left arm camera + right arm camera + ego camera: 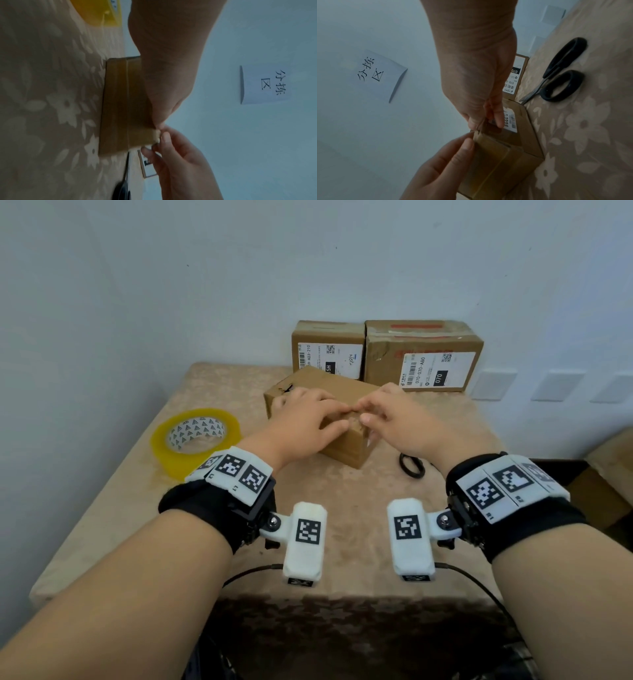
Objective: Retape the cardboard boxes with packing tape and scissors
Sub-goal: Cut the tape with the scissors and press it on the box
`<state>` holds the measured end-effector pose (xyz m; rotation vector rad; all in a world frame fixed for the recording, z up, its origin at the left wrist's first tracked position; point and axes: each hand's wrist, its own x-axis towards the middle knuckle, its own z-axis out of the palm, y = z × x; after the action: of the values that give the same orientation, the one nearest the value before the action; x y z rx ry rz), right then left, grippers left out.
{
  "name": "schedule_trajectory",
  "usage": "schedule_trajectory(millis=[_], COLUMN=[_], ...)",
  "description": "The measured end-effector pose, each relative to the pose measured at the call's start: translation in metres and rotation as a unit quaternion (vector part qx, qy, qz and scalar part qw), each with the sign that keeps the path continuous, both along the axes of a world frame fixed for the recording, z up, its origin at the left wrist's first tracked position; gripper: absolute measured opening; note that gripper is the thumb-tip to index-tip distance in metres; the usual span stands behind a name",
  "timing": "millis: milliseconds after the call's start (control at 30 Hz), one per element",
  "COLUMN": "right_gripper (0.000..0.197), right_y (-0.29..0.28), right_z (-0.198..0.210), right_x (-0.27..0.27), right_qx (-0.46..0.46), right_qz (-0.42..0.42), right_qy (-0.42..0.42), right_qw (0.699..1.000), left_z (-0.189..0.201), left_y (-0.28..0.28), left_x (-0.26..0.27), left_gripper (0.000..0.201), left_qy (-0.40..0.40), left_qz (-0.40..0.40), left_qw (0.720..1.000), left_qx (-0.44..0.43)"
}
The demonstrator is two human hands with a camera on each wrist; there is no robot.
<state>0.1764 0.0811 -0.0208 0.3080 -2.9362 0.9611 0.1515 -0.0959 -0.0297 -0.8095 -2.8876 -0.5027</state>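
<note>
A small cardboard box [347, 445] lies in the middle of the table, with yellowish tape along its end face [120, 108]. Both hands sit on top of it and their fingertips meet at its near top edge. My left hand [337, 416] curls over the top, its thumb [467, 144] against the taped end. My right hand [364, 410] pinches the top corner [476, 126] between thumb and forefinger; whether it holds tape or cardboard is unclear. A yellow tape roll [195, 440] lies to the left. Black-handled scissors [561, 70] lie to the right of the box.
Two labelled cardboard boxes [329, 350] [424, 356] stand against the back wall. The table has a beige flowered cloth [120, 508]. A sheet of paper with writing [380, 73] hangs on the wall. A dark open box [596, 498] stands off the table's right edge.
</note>
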Motion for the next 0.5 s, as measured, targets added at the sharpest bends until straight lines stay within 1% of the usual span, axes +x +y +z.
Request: schedule_trajectory(millis=[67,167,300,433,500], right_gripper=[0.027,0.026,0.027,0.024,0.016], right_y=[0.001,0.003,0.005,0.008,0.006], right_z=[-0.002,-0.004,-0.006,-0.005,-0.005], right_x=[-0.003,-0.006,-0.005,-0.004,-0.008], right_qx=[-0.015,-0.006,-0.017,0.001,-0.003], right_qz=[0.005,0.011,0.008,0.002,0.001], right_qy=[0.001,0.005,0.0,-0.021,-0.035], right_qw=[1.0,1.0,1.0,1.0,0.999], left_z=[0.002,0.006,0.008,0.011,0.011], left_y=[0.008,0.016,0.022,0.018,0.013], left_x=[0.004,0.005,0.007,0.007,0.006], left_gripper=[0.037,0.033,0.031,0.027,0.027], left_qy=[-0.009,-0.011,-0.028,-0.041,-0.05], left_qz=[0.014,0.036,0.048,0.011,-0.01], left_qw=[1.0,0.999,0.998,0.998,0.997], left_qx=[0.008,0.023,0.027,0.046,0.053])
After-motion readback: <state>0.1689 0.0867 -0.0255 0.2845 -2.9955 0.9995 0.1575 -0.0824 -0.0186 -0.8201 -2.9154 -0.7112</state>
